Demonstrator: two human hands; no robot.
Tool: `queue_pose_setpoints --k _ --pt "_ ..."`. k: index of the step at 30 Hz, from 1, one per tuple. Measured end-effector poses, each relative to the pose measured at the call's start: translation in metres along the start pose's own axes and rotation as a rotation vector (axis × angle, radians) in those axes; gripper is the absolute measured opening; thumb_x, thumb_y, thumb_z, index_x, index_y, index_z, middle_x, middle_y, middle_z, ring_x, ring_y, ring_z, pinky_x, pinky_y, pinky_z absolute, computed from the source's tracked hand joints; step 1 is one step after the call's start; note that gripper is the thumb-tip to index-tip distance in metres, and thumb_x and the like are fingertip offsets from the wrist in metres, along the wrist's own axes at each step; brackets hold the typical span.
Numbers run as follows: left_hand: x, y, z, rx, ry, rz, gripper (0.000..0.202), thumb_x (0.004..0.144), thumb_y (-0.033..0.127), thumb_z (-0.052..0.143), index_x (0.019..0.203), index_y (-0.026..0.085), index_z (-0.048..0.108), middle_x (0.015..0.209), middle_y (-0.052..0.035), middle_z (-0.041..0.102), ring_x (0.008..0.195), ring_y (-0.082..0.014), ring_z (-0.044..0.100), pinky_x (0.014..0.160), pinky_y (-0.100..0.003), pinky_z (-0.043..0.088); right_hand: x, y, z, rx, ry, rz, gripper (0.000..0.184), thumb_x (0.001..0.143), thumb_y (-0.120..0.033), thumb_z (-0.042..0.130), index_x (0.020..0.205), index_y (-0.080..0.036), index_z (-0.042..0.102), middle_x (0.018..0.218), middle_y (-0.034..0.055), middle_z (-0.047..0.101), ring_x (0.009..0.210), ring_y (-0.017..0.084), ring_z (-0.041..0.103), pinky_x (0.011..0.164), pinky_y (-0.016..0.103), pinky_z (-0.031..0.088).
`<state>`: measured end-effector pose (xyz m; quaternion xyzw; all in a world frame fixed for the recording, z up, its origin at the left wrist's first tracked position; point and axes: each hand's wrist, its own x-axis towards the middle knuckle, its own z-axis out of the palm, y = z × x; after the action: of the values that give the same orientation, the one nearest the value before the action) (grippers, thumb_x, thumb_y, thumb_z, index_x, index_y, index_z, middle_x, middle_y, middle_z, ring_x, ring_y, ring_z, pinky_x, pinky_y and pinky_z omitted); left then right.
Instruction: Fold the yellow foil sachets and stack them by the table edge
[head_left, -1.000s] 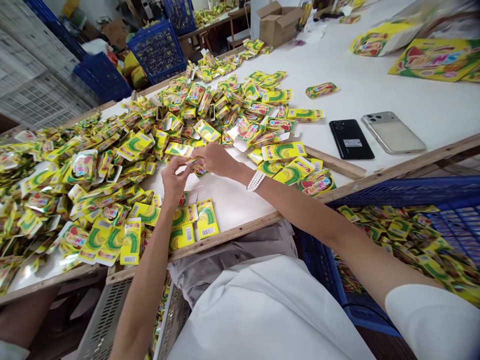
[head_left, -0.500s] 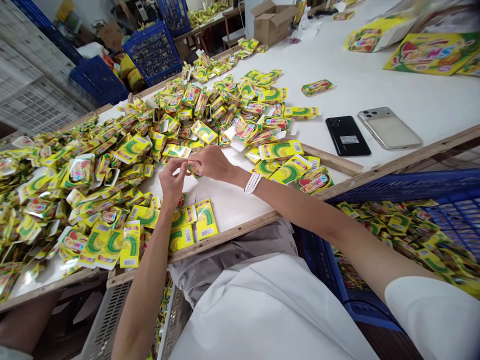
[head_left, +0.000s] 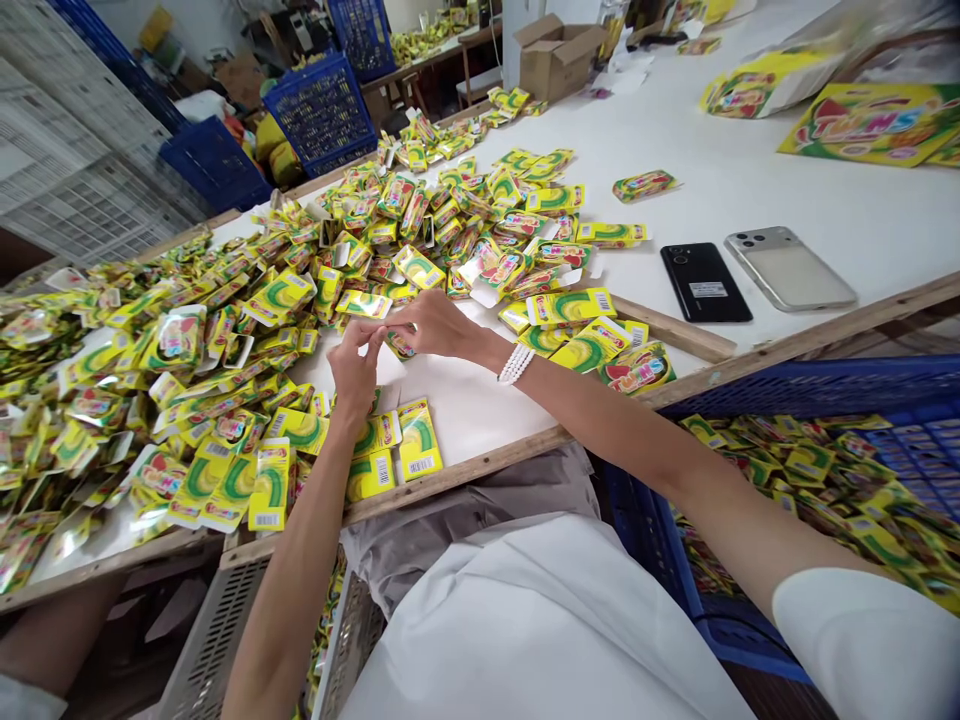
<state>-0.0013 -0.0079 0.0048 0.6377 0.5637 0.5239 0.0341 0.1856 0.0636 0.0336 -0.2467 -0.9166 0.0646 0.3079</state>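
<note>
Over the white tabletop, my left hand (head_left: 354, 365) and my right hand (head_left: 442, 325) meet at their fingertips, both closed in a pinch. Whatever is between the fingers is too small or hidden to name. Just below the right fingers shows part of a small printed carton (head_left: 400, 345); whether it is held or lying there I cannot tell. Beside my left wrist lie several flat yellow-green cartons (head_left: 420, 440) near the table edge. A large heap of similar cartons (head_left: 300, 290), some with open white flaps, spreads behind and left of my hands.
A black phone (head_left: 705, 283) and a phone in a clear case (head_left: 791, 270) lie to the right. A wooden strip (head_left: 671, 328) crosses the tabletop. A blue crate (head_left: 757, 385) of cartons stands below the right edge. Farther back is an open cardboard box (head_left: 559, 60).
The whole view has shifted slightly right and down. My hands stay pinched together in nearly the same place, with only small finger movement.
</note>
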Motion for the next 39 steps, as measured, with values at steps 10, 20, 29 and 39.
queue_pose_setpoints --k 10,20,29,39 --pt "-0.001 0.003 0.004 -0.030 0.034 -0.078 0.036 0.093 0.057 0.079 0.087 0.022 0.076 0.085 -0.0016 0.079 0.087 -0.0207 0.080 0.086 -0.029 0.058 -0.001 0.002 -0.001 0.056 0.051 0.022 0.035 0.098 -0.020 0.055 0.102 -0.018 0.089 0.089 0.0090 0.080 0.073 0.019 0.059 0.070 0.033 0.026" --pt "0.008 -0.004 -0.008 -0.208 -0.152 -0.136 0.047 0.085 0.064 0.083 0.100 0.020 0.082 0.097 -0.0073 0.085 0.089 -0.0207 0.081 0.082 -0.028 0.064 -0.001 0.005 -0.004 0.089 0.030 0.033 0.035 0.101 -0.022 0.056 0.108 -0.022 0.090 0.091 0.0088 0.081 0.077 0.019 0.060 0.073 0.034 0.029" --pt "0.005 0.003 -0.009 -0.034 -0.058 -0.033 0.033 0.093 0.053 0.079 0.083 0.021 0.079 0.080 -0.0026 0.081 0.079 -0.0198 0.079 0.073 -0.026 0.057 -0.007 0.006 -0.012 0.144 -0.005 -0.014 0.033 0.103 -0.024 0.058 0.113 -0.022 0.090 0.088 0.0065 0.079 0.071 0.016 0.053 0.072 0.032 0.030" --pt "0.007 -0.008 -0.007 -0.210 -0.145 -0.081 0.045 0.081 0.063 0.086 0.084 0.019 0.079 0.088 -0.0062 0.083 0.080 -0.0201 0.079 0.083 -0.033 0.069 -0.003 0.004 -0.003 0.066 -0.044 0.026 0.030 0.097 -0.014 0.056 0.080 -0.017 0.080 0.081 0.0069 0.074 0.072 0.017 0.050 0.071 0.035 0.024"
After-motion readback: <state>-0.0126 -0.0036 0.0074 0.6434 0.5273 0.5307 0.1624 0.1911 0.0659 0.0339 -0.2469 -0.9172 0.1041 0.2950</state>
